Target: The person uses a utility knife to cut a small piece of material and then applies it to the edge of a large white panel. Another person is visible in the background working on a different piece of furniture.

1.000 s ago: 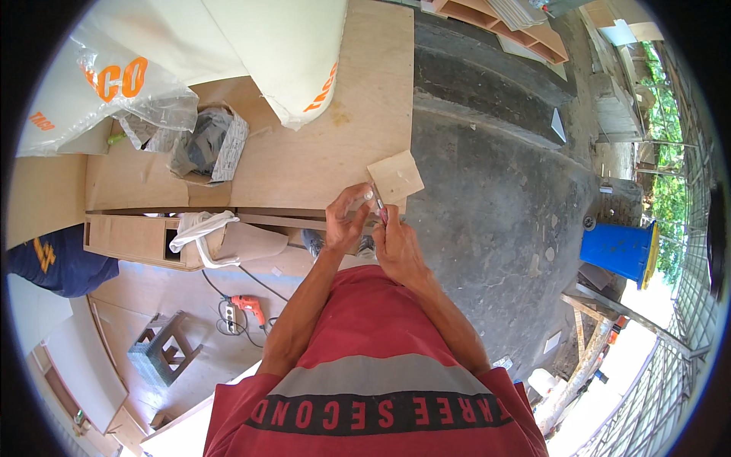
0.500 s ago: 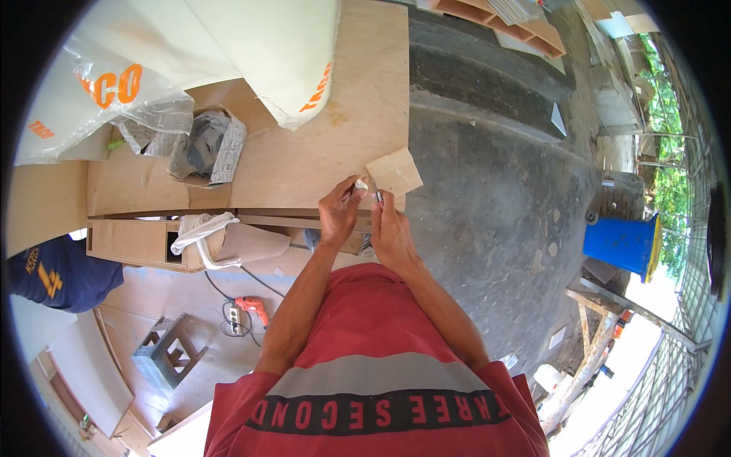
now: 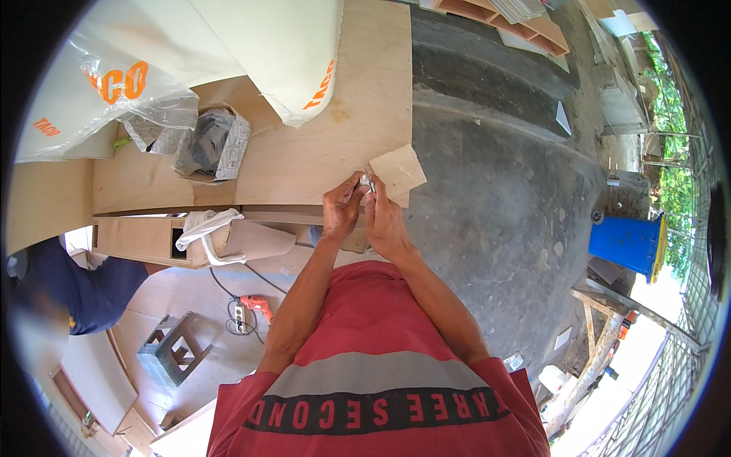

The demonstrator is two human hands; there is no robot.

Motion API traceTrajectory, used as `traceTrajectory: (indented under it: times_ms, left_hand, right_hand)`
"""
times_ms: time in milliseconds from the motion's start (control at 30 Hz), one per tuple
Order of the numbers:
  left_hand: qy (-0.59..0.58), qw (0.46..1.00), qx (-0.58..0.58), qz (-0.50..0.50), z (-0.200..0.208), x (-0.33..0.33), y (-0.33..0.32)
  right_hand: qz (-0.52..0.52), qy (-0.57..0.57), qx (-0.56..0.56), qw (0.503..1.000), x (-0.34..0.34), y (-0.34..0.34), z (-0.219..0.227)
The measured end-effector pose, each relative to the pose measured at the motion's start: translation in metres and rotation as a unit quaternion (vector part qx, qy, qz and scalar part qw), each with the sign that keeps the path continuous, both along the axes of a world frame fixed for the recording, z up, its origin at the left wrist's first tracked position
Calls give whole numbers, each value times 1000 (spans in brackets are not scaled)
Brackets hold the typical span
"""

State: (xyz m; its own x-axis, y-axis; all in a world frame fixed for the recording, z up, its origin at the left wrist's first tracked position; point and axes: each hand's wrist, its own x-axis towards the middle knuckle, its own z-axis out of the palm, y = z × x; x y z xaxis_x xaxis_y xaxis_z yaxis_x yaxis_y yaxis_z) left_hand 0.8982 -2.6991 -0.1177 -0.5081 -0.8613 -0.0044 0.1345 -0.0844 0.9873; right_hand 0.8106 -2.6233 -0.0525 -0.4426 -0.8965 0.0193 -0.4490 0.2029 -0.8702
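My left hand (image 3: 343, 207) is closed in a pinch on a small whitish piece (image 3: 365, 180), too small to tell its kind. Close against it, my right hand (image 3: 387, 222) is closed on a slim metal tool (image 3: 372, 185), mostly hidden by the fingers. The fingertips of both hands nearly meet above the near edge of a plywood tabletop (image 3: 304, 164). Just beyond them a thin, square light-brown board (image 3: 399, 172) lies at the tabletop's right corner, partly overhanging the side.
A paper-lined box (image 3: 221, 145) and plastic-wrapped white sheets (image 3: 259, 46) occupy the tabletop. Under its near edge sits a wooden drawer box (image 3: 137, 238) with a white cloth (image 3: 207, 228). An orange drill (image 3: 257, 305), a grey stool (image 3: 173, 350) and a co-worker (image 3: 84, 286) are at left; a blue bin (image 3: 624, 242) stands right.
My right hand has moved left, bringing the metal tool up against the whitish piece in my left hand. At the far left, the co-worker has shifted and an arm now shows.
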Motion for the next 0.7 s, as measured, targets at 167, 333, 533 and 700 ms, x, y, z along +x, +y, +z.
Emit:
traceTrajectory:
  times_ms: [167, 333, 533, 700]
  left_hand:
    - [-32, 999, 0, -3, -6, 3, -1]
    - [-10, 1000, -12, -15, -7, 3, -1]
    - [-23, 999, -33, -12, -16, 4, -2]
    - [-24, 999, -40, -19, -8, 4, -1]
  right_hand:
    - [9, 16, 24, 1000, 1, 0, 5]
    - [6, 23, 19, 1000, -2, 3, 3]
    - [7, 26, 14, 1000, 1, 3, 8]
    - [3, 30, 10, 1000, 0, 5, 6]
